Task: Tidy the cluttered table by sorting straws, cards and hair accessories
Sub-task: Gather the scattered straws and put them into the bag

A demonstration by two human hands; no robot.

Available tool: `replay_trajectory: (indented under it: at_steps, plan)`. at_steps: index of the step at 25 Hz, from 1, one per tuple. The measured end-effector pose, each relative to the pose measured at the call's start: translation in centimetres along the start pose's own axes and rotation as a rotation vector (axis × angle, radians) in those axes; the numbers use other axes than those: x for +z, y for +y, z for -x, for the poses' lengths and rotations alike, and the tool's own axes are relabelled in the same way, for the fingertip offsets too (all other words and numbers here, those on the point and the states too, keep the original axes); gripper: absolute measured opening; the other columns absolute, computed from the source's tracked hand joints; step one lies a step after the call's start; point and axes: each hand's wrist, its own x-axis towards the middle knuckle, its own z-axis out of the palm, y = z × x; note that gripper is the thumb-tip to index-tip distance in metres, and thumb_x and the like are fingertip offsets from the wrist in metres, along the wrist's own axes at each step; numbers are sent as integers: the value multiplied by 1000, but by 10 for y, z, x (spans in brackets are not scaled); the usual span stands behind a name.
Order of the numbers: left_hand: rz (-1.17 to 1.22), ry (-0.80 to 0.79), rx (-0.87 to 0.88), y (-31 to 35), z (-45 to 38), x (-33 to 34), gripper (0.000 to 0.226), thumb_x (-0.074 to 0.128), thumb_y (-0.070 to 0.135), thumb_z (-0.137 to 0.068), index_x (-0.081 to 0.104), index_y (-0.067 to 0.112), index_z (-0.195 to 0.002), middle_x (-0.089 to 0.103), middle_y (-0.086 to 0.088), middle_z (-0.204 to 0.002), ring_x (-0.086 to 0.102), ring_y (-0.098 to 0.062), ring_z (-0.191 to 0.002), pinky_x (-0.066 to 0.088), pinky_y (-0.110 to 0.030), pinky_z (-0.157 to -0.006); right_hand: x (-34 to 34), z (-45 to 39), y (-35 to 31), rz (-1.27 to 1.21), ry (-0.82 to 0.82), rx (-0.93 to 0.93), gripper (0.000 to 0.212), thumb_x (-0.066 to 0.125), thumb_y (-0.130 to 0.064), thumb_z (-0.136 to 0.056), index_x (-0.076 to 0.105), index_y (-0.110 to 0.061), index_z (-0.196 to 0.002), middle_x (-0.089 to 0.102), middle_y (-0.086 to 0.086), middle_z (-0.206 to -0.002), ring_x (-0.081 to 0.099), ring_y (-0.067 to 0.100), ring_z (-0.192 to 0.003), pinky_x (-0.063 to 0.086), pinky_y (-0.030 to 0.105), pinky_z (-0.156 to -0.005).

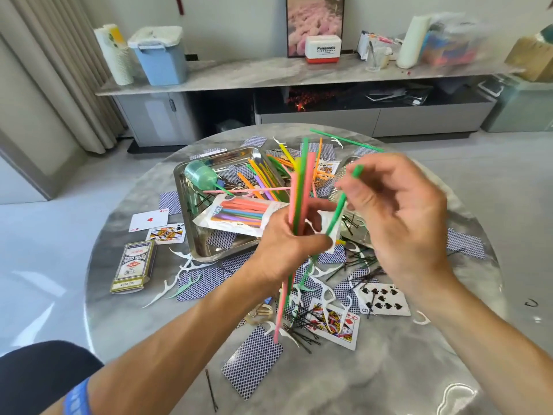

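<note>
Head view, single frame; left hand (285,250) clenched round a bundle of straws (300,193), pink and green, held near upright above the round marble table (143,310); the bundle's upper ends rise well above the fist, its lower ends hang below it toward the cards; right hand (401,223) just to the right of that grip, fingers curled, pinching a single green straw (338,211) whose lower end comes in beside the left fist and whose top end sticks out above the right fingertips; behind the left grip, a steel tray (191,229) holding loose straws in orange, purple and yellow, a packet of straws (239,215) lying across its near edge, and a tipped green cup (199,175) at its far left corner; one more green straw (344,140) lies on the far table edge, beyond both hands; below and between the two forearms, playing cards (253,362) scattered face up and face down, with black hairpins (302,335) and white floss picks (185,265) strewn over them; a nine of spades (384,299) under the right wrist; left of the left forearm, a card box (133,266) lying flat, with two face-up cards just beyond it; blue band (77,399) on the left forearm; right hand motion-blurred, exact finger placement on the straw not resolvable.
</note>
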Motion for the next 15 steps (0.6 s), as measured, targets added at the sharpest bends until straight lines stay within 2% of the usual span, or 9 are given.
replay_trajectory:
  at_steps: [2, 6, 8, 9, 10, 11, 12, 14, 15]
  plan:
    - [-263, -15, 99, 8, 3, 3, 13, 80, 17, -73, 67, 20, -72, 44, 7, -59, 38, -11, -50, 33, -23, -48, 16, -10, -15, -304, 76, 144, 10, 65, -7, -93, 62, -10, -101, 69, 5, -86, 66, 12, -76, 53, 25, -65]
    - [-445, 175, 48, 11, 2, -6, 54, 64, 38, -93, 44, 2, -58, 43, -12, -52, 39, -17, -49, 39, -43, -47, 34, -8, -12, -442, 133, 378, 41, 78, -14, -77, 55, -12, -111, 62, 8, -103, 60, 18, -92, 50, 38, -85]
    - [-417, 137, 191, 11, 2, -7, 37, 66, 26, -84, 51, 0, -62, 48, -10, -52, 46, -14, -53, 46, -38, -48, 40, 1, -4, -401, -59, 549, 56, 83, -20, -70, 58, -13, -120, 66, 5, -115, 61, 18, -111, 43, 41, -103]
    - [-378, 89, 280, 9, 1, -8, 14, 64, 13, -79, 58, 6, -70, 54, 3, -56, 50, -3, -57, 48, -28, -52, 45, 6, 0, -331, -182, 581, 49, 83, -24, -73, 64, -14, -117, 70, 2, -112, 62, 14, -113, 42, 38, -104]
    - [-353, 53, 342, 4, 0, -8, 13, 63, 2, -77, 64, 12, -85, 60, 11, -63, 53, 9, -64, 49, -19, -59, 50, 9, 2, -257, -235, 558, 35, 78, -30, -79, 70, -14, -108, 74, -1, -103, 66, 11, -106, 44, 31, -99]
    - [-359, 35, 335, -4, -1, -10, 31, 64, -2, -75, 67, 20, -95, 62, 19, -69, 55, 13, -68, 46, -12, -63, 55, 9, 1, -211, -207, 521, 25, 71, -34, -87, 74, -12, -98, 75, -2, -92, 69, 8, -96, 47, 24, -90]
    - [-388, 50, 232, -11, 0, -11, 38, 67, 1, -72, 64, 36, -87, 61, 20, -64, 54, 10, -61, 45, -14, -59, 58, 8, 0, -207, -142, 489, 28, 63, -36, -93, 72, -10, -88, 75, -2, -84, 70, 8, -88, 49, 19, -83]
    - [-453, 74, 3, -34, 0, -14, 34, 75, 9, -70, 52, 31, -57, 48, 13, -46, 38, -1, -43, 34, -22, -46, 57, 5, 4, -326, -47, 428, 38, 53, -36, -100, 62, -10, -73, 73, 3, -74, 73, 18, -81, 53, 21, -79]
    - [-488, 86, -64, -45, 1, -15, 39, 78, 10, -72, 47, 27, -55, 45, 11, -44, 34, -3, -41, 31, -23, -43, 57, 5, 6, -393, -34, 420, 38, 55, -37, -99, 61, -12, -70, 70, 6, -68, 72, 24, -75, 55, 27, -75]
